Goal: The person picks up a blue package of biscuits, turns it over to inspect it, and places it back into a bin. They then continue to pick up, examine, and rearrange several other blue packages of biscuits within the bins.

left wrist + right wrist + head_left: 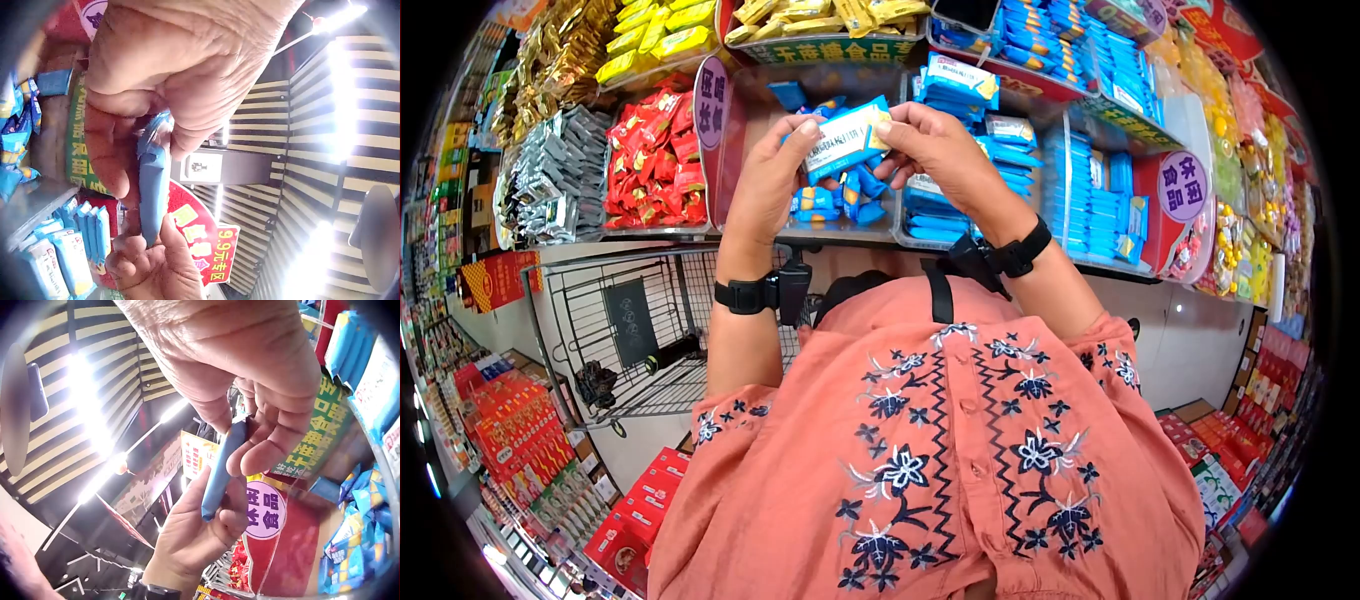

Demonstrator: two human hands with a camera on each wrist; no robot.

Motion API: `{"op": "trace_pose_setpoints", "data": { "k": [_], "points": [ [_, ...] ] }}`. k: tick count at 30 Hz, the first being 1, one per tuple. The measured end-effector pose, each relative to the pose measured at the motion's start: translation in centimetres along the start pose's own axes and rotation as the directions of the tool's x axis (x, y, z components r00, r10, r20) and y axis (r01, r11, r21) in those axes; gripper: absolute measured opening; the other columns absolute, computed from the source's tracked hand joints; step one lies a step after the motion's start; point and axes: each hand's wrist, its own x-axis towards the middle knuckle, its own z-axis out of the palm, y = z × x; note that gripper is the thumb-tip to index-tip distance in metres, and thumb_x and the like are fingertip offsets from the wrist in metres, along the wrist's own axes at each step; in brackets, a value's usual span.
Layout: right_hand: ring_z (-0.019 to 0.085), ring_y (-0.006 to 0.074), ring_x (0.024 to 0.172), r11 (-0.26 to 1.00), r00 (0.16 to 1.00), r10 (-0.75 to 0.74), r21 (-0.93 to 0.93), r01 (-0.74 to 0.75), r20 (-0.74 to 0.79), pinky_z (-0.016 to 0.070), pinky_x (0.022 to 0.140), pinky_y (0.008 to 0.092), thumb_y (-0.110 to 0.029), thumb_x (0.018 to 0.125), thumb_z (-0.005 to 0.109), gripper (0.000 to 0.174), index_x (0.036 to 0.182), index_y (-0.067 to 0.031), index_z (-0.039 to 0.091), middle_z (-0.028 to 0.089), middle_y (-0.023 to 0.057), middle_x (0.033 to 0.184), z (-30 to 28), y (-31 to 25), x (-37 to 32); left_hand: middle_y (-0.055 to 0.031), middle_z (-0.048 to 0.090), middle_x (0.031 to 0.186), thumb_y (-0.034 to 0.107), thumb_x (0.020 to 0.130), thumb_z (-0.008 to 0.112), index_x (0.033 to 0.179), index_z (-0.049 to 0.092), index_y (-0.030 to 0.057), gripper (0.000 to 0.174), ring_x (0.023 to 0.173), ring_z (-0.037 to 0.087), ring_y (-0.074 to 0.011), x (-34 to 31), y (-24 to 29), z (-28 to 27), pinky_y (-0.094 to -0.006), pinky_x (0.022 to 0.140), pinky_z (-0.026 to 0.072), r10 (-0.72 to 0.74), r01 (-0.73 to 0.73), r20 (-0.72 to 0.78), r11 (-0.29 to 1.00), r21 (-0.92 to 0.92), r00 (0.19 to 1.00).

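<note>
A blue and white wrapped packet [847,138] is held level between both hands above the bins, its printed face toward the head camera. The left hand [772,178] pinches its left end between thumb and fingers; the right hand [945,160] pinches the right end. Seen edge-on in the left wrist view, the packet [152,187] runs from the left hand [181,69] to the right hand [159,265]. In the right wrist view the packet [224,472] spans from the right hand [250,369] to the left hand [194,531].
Loose blue packets [840,200] lie in the bin below the hands, with stacked blue packets [935,215] to the right. Red packets [657,160] and silver packets [555,180] fill bins at left. A wire shopping cart [625,325] stands below the bins at left.
</note>
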Motion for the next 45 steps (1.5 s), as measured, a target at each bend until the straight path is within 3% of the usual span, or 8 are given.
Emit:
{"op": "trace_pose_setpoints", "data": {
  "k": [12, 21, 23, 29, 34, 38, 41, 45],
  "points": [
    [0.069, 0.0132, 0.073, 0.992, 0.995, -0.014, 0.122, 0.026, -0.098, 0.0541, 0.057, 0.0233, -0.027, 0.095, 0.065, 0.028, 0.106, -0.0017, 0.059, 0.066, 0.0063, 0.091, -1.4, 0.6, -1.5, -0.0049, 0.064, 0.099, 0.032, 0.103, 0.052, 0.118, 0.060, 0.0027, 0.034, 0.085, 0.062, -0.0130, 0.7, 0.0, 2.2, -0.0284, 0.063, 0.0522, -0.018, 0.017, 0.024, 1.000, 0.006, 1.000],
    [0.070, 0.0154, 0.072, 0.983, 0.992, -0.014, 0.181, 0.036, -0.122, 0.0543, 0.056, 0.0247, -0.024, 0.094, 0.065, 0.028, 0.106, 0.0000, 0.058, 0.066, 0.0088, 0.092, -2.6, 1.0, -2.1, -0.0044, 0.064, 0.099, 0.031, 0.103, 0.051, 0.119, 0.060, 0.0031, 0.033, 0.083, 0.061, -0.0128, 1.3, -0.7, 2.9, -0.0281, 0.066, 0.0501, -0.057, 0.056, 0.013, 0.997, 0.044, 0.998],
    [0.067, 0.0131, 0.072, 0.985, 0.985, -0.007, 0.166, 0.037, -0.175, 0.0539, 0.061, 0.0248, -0.025, 0.095, 0.064, 0.023, 0.104, -0.0044, 0.057, 0.064, 0.0049, 0.089, -4.1, 1.0, -2.8, -0.0076, 0.065, 0.103, 0.033, 0.103, 0.051, 0.121, 0.056, 0.0017, 0.036, 0.085, 0.063, -0.0137, 1.4, -0.7, 3.0, -0.0273, 0.067, 0.0502, -0.097, 0.095, 0.012, 0.991, 0.097, 0.995],
    [0.062, 0.0143, 0.069, 0.969, 0.878, -0.050, 0.191, 0.159, -0.477, 0.0532, 0.060, 0.0299, -0.023, 0.094, 0.062, 0.019, 0.102, -0.0059, 0.059, 0.061, 0.0048, 0.085, -13.1, 2.7, -5.6, -0.0109, 0.066, 0.106, 0.034, 0.103, 0.050, 0.121, 0.054, 0.0004, 0.038, 0.087, 0.065, -0.0153, 1.8, -1.8, 2.0, -0.0253, 0.069, 0.0502, -0.118, 0.119, -0.017, 0.971, 0.206, 0.993],
    [0.064, 0.0169, 0.069, 0.975, 0.710, 0.073, 0.201, 0.098, -0.700, 0.0537, 0.057, 0.0298, -0.023, 0.094, 0.061, 0.022, 0.102, -0.0030, 0.056, 0.061, 0.0065, 0.087, -18.5, 6.6, -7.4, -0.0097, 0.067, 0.103, 0.035, 0.103, 0.051, 0.120, 0.055, 0.0012, 0.038, 0.087, 0.065, -0.0144, 2.5, -2.5, 0.9, -0.0253, 0.069, 0.0505, -0.132, 0.136, -0.031, 0.973, 0.188, 0.991],
    [0.065, 0.0180, 0.071, 0.987, 0.660, 0.112, 0.162, 0.016, -0.743, 0.0530, 0.054, 0.0287, -0.023, 0.095, 0.061, 0.025, 0.104, -0.0005, 0.055, 0.061, 0.0075, 0.088, -20.3, 8.9, -6.4, -0.0106, 0.066, 0.105, 0.036, 0.102, 0.053, 0.120, 0.055, 0.0012, 0.039, 0.087, 0.066, -0.0153, 2.9, -2.7, 0.4, -0.0258, 0.070, 0.0509, -0.131, 0.137, -0.043, 0.971, 0.195, 0.990],
    [0.068, 0.0169, 0.073, 0.991, 0.697, 0.085, 0.134, 0.015, -0.712, 0.0540, 0.055, 0.0263, -0.024, 0.094, 0.064, 0.026, 0.106, -0.0019, 0.058, 0.063, 0.0074, 0.090, -20.7, 9.2, -4.6, -0.0124, 0.066, 0.107, 0.036, 0.100, 0.055, 0.119, 0.056, 0.0013, 0.040, 0.088, 0.066, -0.0170, 3.3, -3.3, -0.6, -0.0271, 0.070, 0.0513, -0.127, 0.145, -0.093, 0.962, 0.232, 0.988],
    [0.070, 0.0213, 0.076, 0.997, 0.673, 0.059, 0.007, -0.081, -0.737, 0.0557, 0.055, 0.0290, -0.025, 0.094, 0.062, 0.045, 0.125, 0.0052, 0.050, 0.064, 0.0142, 0.101, -21.1, 8.9, -2.4, -0.0109, 0.066, 0.107, 0.038, 0.100, 0.055, 0.121, 0.056, 0.0012, 0.042, 0.089, 0.066, -0.0162, 4.7, -4.5, -3.9, -0.0262, 0.071, 0.0513, -0.164, 0.201, -0.145, 0.937, 0.287, 0.976]
  ]
}}
